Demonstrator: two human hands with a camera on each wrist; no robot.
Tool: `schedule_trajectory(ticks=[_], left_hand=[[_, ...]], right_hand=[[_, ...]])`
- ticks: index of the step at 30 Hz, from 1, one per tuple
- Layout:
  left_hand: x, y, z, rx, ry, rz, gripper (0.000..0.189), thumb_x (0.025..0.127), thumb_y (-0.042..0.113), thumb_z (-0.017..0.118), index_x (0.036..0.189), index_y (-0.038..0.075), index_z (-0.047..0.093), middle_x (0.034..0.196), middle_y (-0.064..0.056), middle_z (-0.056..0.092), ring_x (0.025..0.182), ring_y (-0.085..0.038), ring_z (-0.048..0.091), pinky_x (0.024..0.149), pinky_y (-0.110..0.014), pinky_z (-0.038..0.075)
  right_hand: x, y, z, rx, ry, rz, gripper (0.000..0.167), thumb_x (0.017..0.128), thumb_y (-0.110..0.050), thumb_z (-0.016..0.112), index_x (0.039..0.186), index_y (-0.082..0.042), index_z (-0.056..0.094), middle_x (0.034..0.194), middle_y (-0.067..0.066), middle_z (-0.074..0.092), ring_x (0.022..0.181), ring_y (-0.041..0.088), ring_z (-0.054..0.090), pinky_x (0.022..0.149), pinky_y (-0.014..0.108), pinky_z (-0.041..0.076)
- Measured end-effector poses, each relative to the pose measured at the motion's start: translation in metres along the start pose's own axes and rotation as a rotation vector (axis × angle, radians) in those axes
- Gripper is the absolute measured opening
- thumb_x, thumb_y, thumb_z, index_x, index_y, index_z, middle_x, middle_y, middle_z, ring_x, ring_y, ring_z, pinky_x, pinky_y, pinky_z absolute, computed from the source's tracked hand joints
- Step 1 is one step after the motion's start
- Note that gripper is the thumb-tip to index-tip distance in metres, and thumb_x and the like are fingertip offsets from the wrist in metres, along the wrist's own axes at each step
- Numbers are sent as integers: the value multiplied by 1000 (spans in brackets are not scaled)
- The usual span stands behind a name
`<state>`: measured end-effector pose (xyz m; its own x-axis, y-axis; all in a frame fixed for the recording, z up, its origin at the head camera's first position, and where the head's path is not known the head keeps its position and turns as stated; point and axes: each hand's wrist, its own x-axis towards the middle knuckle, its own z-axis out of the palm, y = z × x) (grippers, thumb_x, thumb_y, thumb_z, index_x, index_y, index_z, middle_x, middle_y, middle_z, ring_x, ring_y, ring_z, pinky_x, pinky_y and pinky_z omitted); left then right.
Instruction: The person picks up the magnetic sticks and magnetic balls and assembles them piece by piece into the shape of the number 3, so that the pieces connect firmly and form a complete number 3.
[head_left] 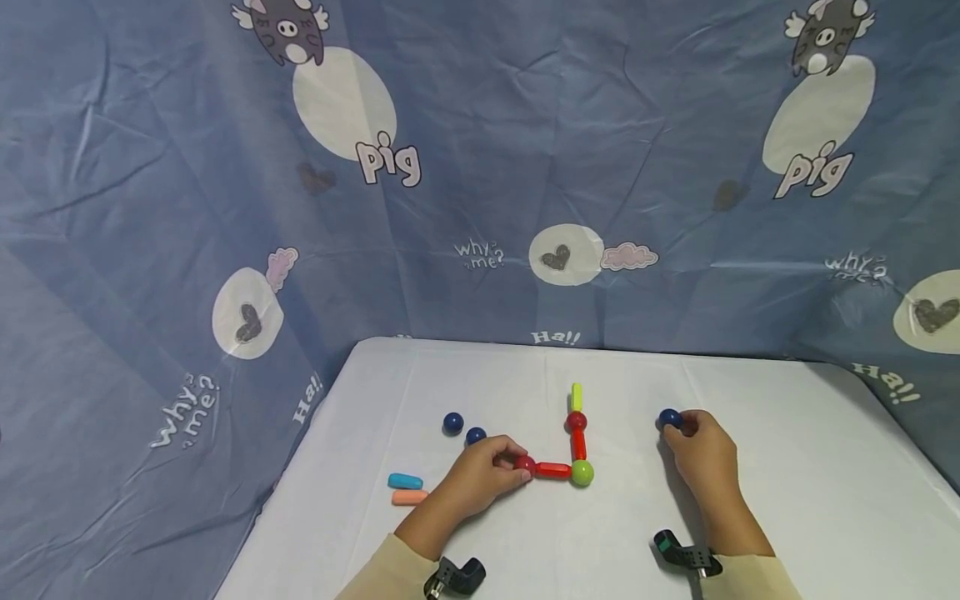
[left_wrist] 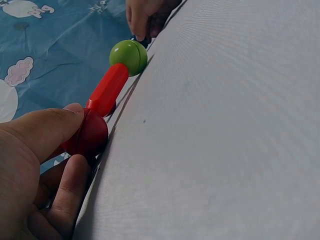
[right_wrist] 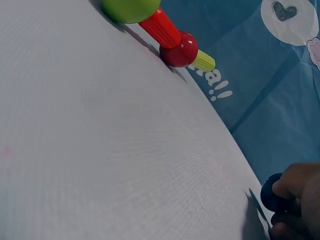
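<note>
My left hand pinches a red ball between thumb and fingers. From that ball a red rod runs to a green ball. A second red rod leads away from the green ball to another red ball, which bears a yellow-green rod on its far side. Over to the right, my right hand grips a dark blue ball with thumb and fingers, apart from the joined pieces.
Two loose dark blue balls, one farther left and one just beyond the left hand, lie on the white table. A blue rod and an orange rod lie by the left forearm. Behind hangs a blue patterned cloth.
</note>
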<state>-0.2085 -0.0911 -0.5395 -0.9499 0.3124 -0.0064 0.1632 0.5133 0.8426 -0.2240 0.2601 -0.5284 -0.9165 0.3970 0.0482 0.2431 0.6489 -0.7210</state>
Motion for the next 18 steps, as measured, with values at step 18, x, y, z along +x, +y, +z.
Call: schedule_trajectory(ticks=[18], left_hand=[[-2, 4, -2, 18, -8, -12, 24, 90, 28, 84, 111, 25, 74, 97, 14, 70, 85, -4, 63, 74, -24, 53]], right_hand=[[-6, -15, 8, 114, -14, -49, 43, 101, -28, 67, 130, 2, 62, 118, 22, 70, 107, 32, 66, 67, 18, 49]])
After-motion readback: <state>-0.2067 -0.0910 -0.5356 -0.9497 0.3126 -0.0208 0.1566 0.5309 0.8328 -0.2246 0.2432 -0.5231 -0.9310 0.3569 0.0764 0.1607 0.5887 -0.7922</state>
